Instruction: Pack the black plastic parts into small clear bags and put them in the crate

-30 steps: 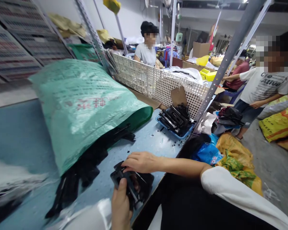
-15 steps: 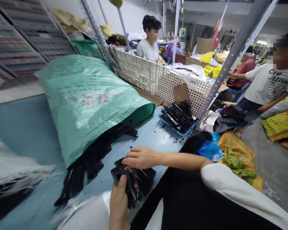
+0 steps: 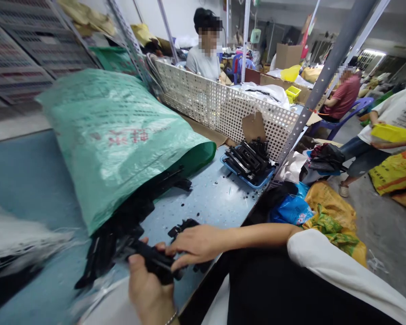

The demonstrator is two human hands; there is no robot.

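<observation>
Both my hands grip a bundle of black plastic parts (image 3: 155,261) low over the blue table (image 3: 216,198), near its front edge. My left hand (image 3: 149,291) holds the bundle from below, thumb pressed on top. My right hand (image 3: 196,243) reaches across from the right, fingers wrapped over the bundle's right end. More black parts (image 3: 122,225) spill out of the mouth of a big green woven sack (image 3: 118,140) lying just left of my hands. A few loose black pieces (image 3: 182,225) lie behind my right hand.
A blue tray of black parts (image 3: 246,162) stands at the table's far right, against a white perforated panel (image 3: 219,108). A slanted metal post (image 3: 314,85) rises beside it. Bags (image 3: 325,212) lie on the floor at right. Other people work beyond the panel and at right.
My hands and the bundle have shifted left toward the sack's mouth, and the bundle now lies flatter between them. A person at right now carries a yellow tray.
</observation>
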